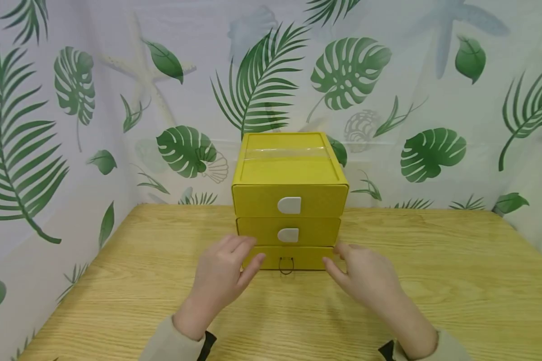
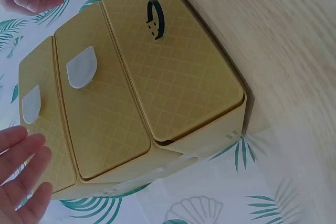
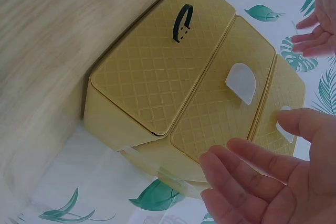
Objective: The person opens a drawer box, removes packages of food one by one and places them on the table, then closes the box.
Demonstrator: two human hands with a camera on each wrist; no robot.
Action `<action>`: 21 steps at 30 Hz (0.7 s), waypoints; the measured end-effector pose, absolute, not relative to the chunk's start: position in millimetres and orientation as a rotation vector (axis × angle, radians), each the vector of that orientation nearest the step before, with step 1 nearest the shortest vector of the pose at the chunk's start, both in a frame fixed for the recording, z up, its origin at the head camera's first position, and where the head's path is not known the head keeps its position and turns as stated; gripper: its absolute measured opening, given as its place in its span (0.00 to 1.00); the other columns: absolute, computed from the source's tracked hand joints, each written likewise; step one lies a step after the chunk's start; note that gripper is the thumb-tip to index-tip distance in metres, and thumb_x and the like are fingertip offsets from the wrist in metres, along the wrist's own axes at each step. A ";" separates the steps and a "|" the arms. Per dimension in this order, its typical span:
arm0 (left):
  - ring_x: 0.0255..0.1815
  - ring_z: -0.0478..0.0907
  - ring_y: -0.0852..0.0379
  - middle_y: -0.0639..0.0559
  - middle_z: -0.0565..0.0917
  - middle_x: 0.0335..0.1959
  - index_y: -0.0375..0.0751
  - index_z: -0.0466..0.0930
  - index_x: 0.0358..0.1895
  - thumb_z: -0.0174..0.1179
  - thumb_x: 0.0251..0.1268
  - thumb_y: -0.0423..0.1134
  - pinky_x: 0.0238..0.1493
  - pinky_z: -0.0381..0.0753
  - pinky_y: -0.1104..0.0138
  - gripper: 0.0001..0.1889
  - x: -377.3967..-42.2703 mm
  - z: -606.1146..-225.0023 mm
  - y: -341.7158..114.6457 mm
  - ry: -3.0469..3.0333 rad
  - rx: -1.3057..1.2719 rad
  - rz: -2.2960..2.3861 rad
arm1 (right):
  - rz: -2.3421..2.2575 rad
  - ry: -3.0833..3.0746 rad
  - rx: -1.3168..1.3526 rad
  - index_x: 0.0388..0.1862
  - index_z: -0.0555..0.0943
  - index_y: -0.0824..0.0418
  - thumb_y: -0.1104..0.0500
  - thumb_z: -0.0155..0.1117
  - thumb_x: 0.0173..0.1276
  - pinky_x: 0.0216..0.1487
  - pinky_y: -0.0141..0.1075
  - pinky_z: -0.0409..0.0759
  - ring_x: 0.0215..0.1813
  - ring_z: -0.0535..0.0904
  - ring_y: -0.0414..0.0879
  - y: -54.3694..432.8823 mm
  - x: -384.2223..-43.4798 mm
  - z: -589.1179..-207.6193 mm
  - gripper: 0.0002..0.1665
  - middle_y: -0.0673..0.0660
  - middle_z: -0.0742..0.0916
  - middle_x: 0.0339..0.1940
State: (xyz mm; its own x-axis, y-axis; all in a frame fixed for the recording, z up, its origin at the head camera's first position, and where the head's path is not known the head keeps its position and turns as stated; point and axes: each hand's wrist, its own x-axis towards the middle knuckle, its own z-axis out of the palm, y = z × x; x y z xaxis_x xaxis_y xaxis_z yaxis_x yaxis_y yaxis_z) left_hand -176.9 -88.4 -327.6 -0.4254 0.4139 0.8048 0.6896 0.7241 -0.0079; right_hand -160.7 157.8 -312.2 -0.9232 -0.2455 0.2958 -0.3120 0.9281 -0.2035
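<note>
A yellow three-drawer storage box [image 1: 291, 173] stands upright on the table, its drawers closed. White tab handles sit on the top drawer [image 1: 253, 201] and the middle drawer [image 1: 257, 231]. The bottom drawer [image 1: 311, 258] carries a thin black loop [image 1: 286, 266] as a pull. My left hand [image 1: 219, 268] is at the box's lower left, fingers extended and nothing in it. On the opposite side, my right hand [image 1: 368, 276] is near the lower right corner, also empty with fingers spread a little. Both wrist views show loosely straight fingers in front of the box.
Clear tape [image 1: 284, 153] runs across the box's top. Wood-grain tabletop [image 1: 433, 281] extends to either side and in front. Behind the box hangs a white cloth [image 1: 388, 115] printed with green leaves, and it continues along both sides of the table.
</note>
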 end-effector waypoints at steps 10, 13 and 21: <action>0.36 0.78 0.48 0.43 0.82 0.34 0.32 0.81 0.33 0.34 0.70 0.52 0.32 0.79 0.58 0.30 -187.7 -312.3 -104.2 -1.907 -0.723 -0.651 | 0.357 -2.823 0.415 0.34 0.78 0.65 0.50 0.57 0.60 0.08 0.31 0.57 0.10 0.60 0.38 158.1 -161.6 -310.5 0.18 0.46 0.69 0.07; 0.36 0.78 0.47 0.43 0.82 0.34 0.31 0.81 0.32 0.36 0.70 0.51 0.35 0.78 0.58 0.29 -195.1 -311.3 -109.9 -1.848 -0.700 -0.764 | 0.354 -2.821 0.415 0.34 0.78 0.64 0.50 0.57 0.60 0.08 0.30 0.59 0.11 0.63 0.38 158.4 -162.2 -310.4 0.17 0.48 0.74 0.11; 0.36 0.77 0.47 0.41 0.82 0.35 0.29 0.80 0.31 0.40 0.69 0.48 0.38 0.76 0.60 0.26 -214.7 -311.7 -117.4 -1.748 -0.665 -0.912 | 0.357 -2.819 0.422 0.32 0.78 0.62 0.48 0.59 0.59 0.08 0.29 0.63 0.14 0.72 0.39 155.7 -161.5 -311.8 0.17 0.54 0.83 0.22</action>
State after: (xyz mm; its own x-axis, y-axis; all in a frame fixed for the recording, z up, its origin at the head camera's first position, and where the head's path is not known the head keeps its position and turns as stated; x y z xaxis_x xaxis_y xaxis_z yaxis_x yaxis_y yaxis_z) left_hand -214.7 -117.4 -311.7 -0.3359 0.0167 0.9417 0.7823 0.5618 0.2691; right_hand -161.5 155.7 -311.8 -0.9217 -0.2504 0.2963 -0.3163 0.9273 -0.2002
